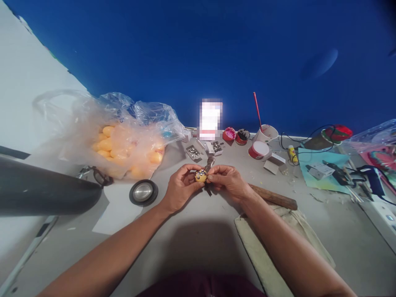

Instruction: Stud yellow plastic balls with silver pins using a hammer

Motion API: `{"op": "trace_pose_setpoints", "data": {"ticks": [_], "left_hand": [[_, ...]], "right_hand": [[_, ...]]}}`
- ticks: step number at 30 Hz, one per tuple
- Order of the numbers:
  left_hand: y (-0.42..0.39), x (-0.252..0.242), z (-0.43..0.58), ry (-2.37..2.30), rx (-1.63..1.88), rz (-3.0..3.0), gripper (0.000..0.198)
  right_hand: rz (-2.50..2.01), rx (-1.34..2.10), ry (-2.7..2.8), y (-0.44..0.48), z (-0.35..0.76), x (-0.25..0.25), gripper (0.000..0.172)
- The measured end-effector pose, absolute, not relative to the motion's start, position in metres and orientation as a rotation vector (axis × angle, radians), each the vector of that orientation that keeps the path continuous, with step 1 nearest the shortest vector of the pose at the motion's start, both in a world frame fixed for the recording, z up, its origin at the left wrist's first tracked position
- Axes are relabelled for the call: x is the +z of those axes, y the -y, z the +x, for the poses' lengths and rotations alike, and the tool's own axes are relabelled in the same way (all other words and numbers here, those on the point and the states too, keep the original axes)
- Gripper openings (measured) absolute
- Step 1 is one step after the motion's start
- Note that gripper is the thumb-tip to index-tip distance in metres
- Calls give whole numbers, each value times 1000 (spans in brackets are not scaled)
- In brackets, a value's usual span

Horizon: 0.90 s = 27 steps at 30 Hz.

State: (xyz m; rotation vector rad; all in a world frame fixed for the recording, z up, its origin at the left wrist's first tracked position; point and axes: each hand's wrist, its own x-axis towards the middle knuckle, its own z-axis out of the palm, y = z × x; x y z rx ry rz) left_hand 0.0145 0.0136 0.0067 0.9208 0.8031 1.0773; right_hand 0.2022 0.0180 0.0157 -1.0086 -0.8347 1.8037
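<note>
My left hand (181, 183) is closed around a small yellow ball (201, 176) dotted with shiny metal studs and dark spots. Against the ball's right side, my right hand (229, 181) has its thumb and forefinger pinched together; whatever lies between them is too small or hidden to name. Just behind the fingers shows a hammer's metal head (210, 161), and its wooden handle (275, 196) runs out past my right wrist. Beyond my hands stand two small open boxes, a left box (194, 153) and a right box (215, 148), both holding shiny metal pieces.
Plastic bags of yellow balls (111, 144) fill the back left. A round black-rimmed metal disc (143, 192) lies left of my hands. Cups, including a white cup (266, 134), line the blue wall. A folded cloth (262, 247) lies under my right forearm; tools (338, 173) sit farther right.
</note>
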Motion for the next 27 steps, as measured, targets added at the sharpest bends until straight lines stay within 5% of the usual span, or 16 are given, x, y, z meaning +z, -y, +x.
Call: {"op": "trace_pose_setpoints", "data": {"ticks": [27], "left_hand": [[-11, -6, 14, -862, 1233, 1385, 33]], "right_hand": [[-1017, 1839, 919, -20, 204, 14, 21]]}}
